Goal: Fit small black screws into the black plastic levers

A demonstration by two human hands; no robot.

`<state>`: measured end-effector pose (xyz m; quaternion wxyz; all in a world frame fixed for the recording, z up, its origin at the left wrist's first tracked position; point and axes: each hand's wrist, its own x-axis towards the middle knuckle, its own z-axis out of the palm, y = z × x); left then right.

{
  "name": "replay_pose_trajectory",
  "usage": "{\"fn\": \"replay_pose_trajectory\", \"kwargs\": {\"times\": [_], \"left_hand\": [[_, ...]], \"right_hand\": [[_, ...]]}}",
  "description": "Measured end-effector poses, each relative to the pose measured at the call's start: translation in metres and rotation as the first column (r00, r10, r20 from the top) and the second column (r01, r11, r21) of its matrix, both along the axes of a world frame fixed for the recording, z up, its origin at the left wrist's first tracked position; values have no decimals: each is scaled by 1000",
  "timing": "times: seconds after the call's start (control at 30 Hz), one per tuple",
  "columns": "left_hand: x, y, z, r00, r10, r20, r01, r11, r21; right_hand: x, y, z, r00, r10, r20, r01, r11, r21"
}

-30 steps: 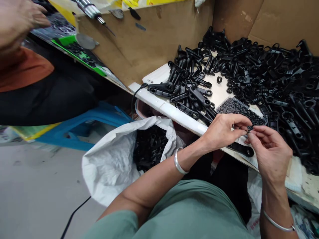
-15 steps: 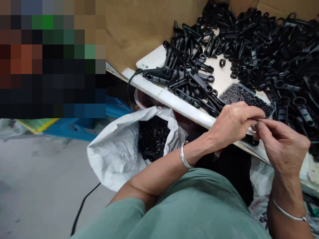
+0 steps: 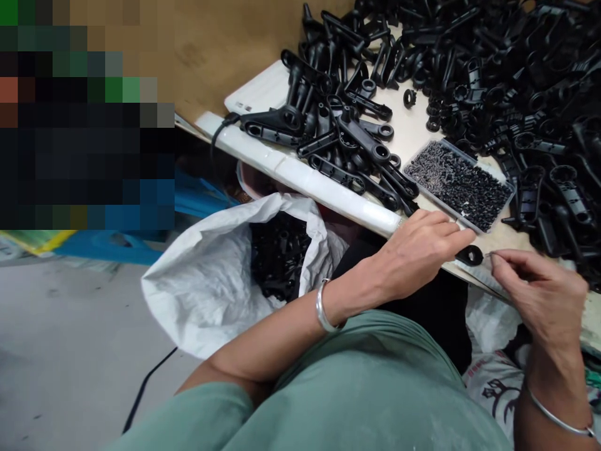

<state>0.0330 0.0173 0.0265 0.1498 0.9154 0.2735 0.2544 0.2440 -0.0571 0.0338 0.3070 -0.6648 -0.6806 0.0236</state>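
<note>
My left hand (image 3: 425, 250) is closed at the table's front edge, its fingers curled and the thumb hidden. The ring end of a black plastic part (image 3: 471, 255) shows just under its fingertips; whether the hand grips that part I cannot tell. To the right, my right hand (image 3: 539, 282) pinches thumb and forefinger together at something too small to make out. Beyond both hands sits a clear shallow box (image 3: 434, 202) filled with tiny dark and grey pieces that look like screws.
Black plastic lever-shaped parts (image 3: 370, 141) and rings (image 3: 409, 98) are heaped over the white table. A white sack (image 3: 201, 269) with black parts inside stands below its front edge. Cardboard (image 3: 244, 50) rises at the back. A black cord (image 3: 150, 376) lies on the floor.
My hands were together at the fingertips in front of the box; now they are apart, the left lower over the black part. The view has shifted, and more of the box shows.
</note>
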Motion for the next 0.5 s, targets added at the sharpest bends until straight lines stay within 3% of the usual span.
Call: {"fn": "replay_pose_trajectory", "kwargs": {"times": [0.13,0.5], "left_hand": [[0,-6,-7,998,2,-70,-4,1000,-17],[2,-16,-17,1000,-6,27,8,996,-86]], "right_hand": [[-5,-7,-4,991,89,100,-91,996,12],[-11,-7,-1,934,169,316,-199,978,68]]}}
